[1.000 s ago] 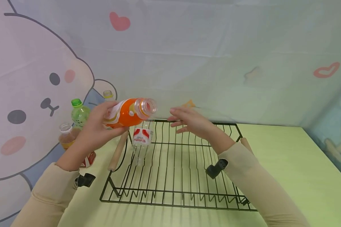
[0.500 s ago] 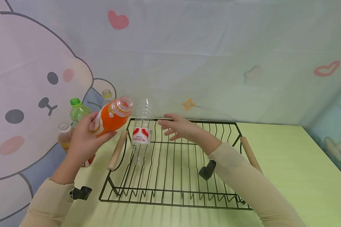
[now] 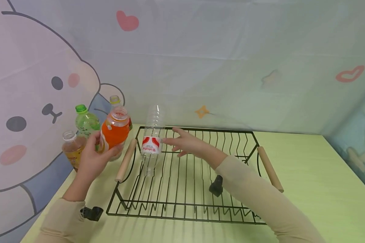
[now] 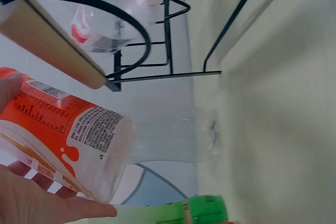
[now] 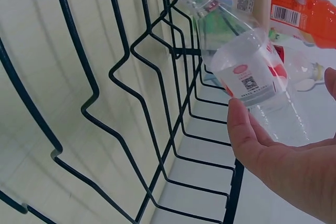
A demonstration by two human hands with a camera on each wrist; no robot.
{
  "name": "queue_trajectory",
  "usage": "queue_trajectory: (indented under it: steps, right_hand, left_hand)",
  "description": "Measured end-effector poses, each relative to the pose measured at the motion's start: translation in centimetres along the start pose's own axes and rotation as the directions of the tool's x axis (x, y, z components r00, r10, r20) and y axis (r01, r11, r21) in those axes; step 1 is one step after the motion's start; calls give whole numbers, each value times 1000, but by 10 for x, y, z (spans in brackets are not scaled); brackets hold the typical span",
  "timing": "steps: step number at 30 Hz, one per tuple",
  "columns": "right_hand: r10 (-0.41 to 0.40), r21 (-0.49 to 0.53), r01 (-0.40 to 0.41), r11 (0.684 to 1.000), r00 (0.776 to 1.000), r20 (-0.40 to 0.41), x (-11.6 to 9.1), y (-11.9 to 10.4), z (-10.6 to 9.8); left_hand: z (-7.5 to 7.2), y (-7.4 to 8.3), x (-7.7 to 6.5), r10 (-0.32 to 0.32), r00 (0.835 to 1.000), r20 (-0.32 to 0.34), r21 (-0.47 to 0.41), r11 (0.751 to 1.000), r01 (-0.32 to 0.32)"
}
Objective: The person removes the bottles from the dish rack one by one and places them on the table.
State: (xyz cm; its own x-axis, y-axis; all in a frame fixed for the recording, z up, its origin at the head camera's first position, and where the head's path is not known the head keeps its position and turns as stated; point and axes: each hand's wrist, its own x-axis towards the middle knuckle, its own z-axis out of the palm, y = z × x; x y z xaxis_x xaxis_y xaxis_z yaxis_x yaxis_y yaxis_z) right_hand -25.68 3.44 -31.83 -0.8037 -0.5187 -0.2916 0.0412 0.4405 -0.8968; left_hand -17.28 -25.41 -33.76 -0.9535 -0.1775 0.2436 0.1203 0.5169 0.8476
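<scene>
My left hand grips a bottle with an orange label, its uncapped mouth up, over the left side of the rack. In the left wrist view the bottle's base and barcode show beside the wooden handle. A clear plastic bottle with a red and white label stands neck down in the black wire dish rack. My right hand reaches to its label with loosely spread fingers. In the right wrist view a fingertip lies right at that bottle's side.
Left of the rack stand a green bottle, an amber-tinted bottle and a clear bottle with a yellow neck ring. Wooden handles flank the rack. A printed cloth hangs behind the pale green table.
The orange-labelled bottle has moved left and turned from lying toward the right to nearly upright. My right hand has come left and down, up to the clear bottle in the rack.
</scene>
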Motion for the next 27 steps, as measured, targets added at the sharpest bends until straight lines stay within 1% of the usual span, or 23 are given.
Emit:
queue_trajectory:
  steps: [5, 9, 13, 16, 20, 27]
  right_hand:
    - [7, 20, -7, 1000, 1000, 6, 7, 1, 8]
    - [11, 19, -11, 1000, 1000, 6, 13, 2, 14]
    - [14, 26, -14, 1000, 1000, -6, 19, 3, 19]
    - [22, 25, -21, 999, 1000, -15, 21, 3, 22]
    - [32, 15, -32, 999, 999, -18, 21, 3, 24]
    - [42, 25, -41, 999, 999, -28, 23, 4, 28]
  left_hand:
    - [4, -15, 0, -83, 997, 11, 2, 997, 83]
    - [7, -27, -1, -129, 992, -5, -31, 991, 129]
    - [11, -40, -2, -179, 983, -25, -60, 982, 178]
    - [14, -47, -3, -217, 976, -27, -64, 974, 215]
    - [17, -52, -5, -233, 972, -18, -69, 970, 232]
    - [22, -55, -6, -234, 972, 0, -92, 968, 233]
